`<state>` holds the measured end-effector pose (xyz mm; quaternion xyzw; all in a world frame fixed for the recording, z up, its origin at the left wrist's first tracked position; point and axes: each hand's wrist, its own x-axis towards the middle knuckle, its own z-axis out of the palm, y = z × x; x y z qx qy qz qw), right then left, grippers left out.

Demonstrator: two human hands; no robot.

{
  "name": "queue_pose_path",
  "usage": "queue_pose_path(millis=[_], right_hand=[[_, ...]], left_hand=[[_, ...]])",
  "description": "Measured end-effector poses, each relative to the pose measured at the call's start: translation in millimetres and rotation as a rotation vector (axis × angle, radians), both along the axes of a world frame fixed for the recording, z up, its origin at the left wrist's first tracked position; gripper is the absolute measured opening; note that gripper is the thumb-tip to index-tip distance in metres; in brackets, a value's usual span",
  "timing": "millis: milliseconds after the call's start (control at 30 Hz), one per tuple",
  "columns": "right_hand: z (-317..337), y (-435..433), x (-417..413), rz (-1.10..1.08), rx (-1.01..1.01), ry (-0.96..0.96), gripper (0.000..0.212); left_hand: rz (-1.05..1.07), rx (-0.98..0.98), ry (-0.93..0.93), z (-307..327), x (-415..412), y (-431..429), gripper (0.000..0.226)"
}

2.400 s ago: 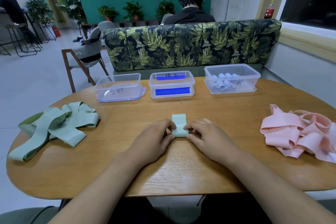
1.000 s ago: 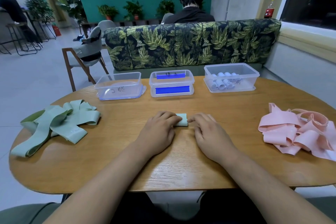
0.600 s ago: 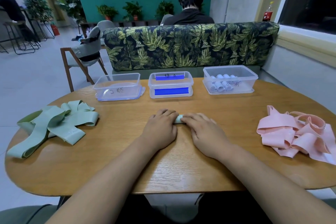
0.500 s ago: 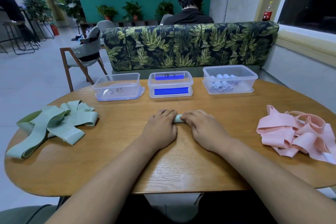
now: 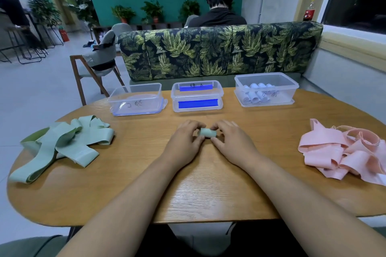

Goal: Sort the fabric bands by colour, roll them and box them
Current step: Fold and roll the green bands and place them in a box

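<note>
The left hand (image 5: 183,142) and right hand (image 5: 231,142) pinch the seemingly finished green roll (image 5: 207,132) between curled fingers (image 5: 194,125) on the tabletop (image 5: 208,183), which next probably needs lifting into a box (image 5: 146,98).

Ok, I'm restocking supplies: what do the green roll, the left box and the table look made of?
The green roll: soft matte fabric, possibly elastic, since it curls tightly. The left box: clear glossy plastic; the surface behind shows through. The table: wood or veneer, satin finish, visible grain.
</note>
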<state>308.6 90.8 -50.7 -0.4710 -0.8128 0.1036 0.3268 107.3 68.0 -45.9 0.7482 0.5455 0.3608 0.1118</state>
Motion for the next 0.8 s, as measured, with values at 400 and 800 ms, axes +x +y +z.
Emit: queue_pose_path(millis=[400,800], right_hand=[[11,-21,7,0.115,0.051,0.235,0.021],[22,-23,11,0.467,-0.813,0.953,0.032]], left_hand=[[-0.04,0.096,-0.413,17,11,-32,0.04],[-0.234,0.209,-0.148,18,11,-35,0.074]])
